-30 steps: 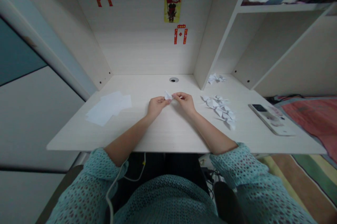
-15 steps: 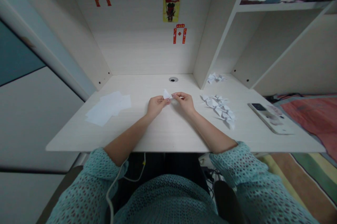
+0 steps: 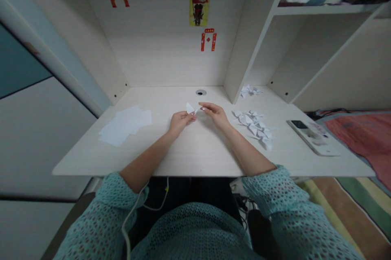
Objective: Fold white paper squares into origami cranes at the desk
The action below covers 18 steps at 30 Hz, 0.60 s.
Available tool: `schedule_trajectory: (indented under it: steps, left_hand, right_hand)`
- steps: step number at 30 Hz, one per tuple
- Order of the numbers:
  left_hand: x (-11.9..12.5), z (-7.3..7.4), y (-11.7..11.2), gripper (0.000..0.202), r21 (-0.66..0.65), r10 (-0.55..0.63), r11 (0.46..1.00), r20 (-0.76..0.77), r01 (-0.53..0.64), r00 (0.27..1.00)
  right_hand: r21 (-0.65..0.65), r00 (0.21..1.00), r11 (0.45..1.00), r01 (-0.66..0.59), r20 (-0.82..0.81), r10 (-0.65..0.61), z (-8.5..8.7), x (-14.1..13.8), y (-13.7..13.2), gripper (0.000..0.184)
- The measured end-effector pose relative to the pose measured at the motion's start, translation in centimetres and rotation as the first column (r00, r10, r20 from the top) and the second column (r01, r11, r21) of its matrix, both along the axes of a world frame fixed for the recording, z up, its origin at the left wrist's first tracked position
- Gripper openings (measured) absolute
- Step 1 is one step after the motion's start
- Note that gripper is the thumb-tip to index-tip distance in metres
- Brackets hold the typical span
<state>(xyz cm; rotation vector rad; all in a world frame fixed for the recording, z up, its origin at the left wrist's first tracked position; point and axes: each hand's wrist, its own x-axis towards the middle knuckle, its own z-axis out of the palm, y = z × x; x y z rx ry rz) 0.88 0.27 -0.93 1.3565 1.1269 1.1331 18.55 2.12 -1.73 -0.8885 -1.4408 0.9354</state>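
Note:
My left hand (image 3: 181, 123) pinches a small piece of white origami paper (image 3: 190, 108) between thumb and fingertips, just above the desk. A triangular flap of the paper points up, and a thin pointed strip slants toward the right. At that strip are the thumb and fingers of my right hand (image 3: 215, 114), closed on its tip, with the index finger reaching a little above it. My fingers cover the lower part of the paper. To the right lies a heap of small folded white paper pieces (image 3: 255, 125) with pointed ends.
Flat white paper sheets (image 3: 126, 123) overlap on the left of the white desk (image 3: 195, 156). More folded pieces (image 3: 250, 90) lie at the back right, by an upright panel (image 3: 244, 60). A phone (image 3: 313, 137) rests at the right. A cable (image 3: 125, 227) hangs by my left sleeve.
My right hand has risen slightly, its index finger lifting and straightening. The thin strip of the paper now shows between my hands, and the flap has tilted and shifted a little left.

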Motion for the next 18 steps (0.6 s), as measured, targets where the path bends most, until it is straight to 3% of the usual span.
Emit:
schedule_trajectory:
  steps: [8,13,18]
  left_hand:
    - [-0.30,-0.69,0.54,0.040,-0.103,-0.114,0.987,0.067,0.120,0.991]
    - [-0.50,-1.00,0.76,0.039,-0.094,-0.138,0.985,0.072,0.145,0.988]
    - [-0.50,-0.76,0.72,0.038,-0.093,-0.138,0.986,0.044,0.142,0.989]
  right_hand:
    - [-0.062,0.999,0.997,-0.039,-0.004,0.039,0.16,-0.55,-0.60,0.026]
    - [-0.047,0.998,0.997,-0.060,-0.022,0.059,0.19,-0.53,-0.55,0.023]
    - [0.039,0.994,0.999,0.024,0.105,-0.028,0.46,-0.58,-0.83,0.024]
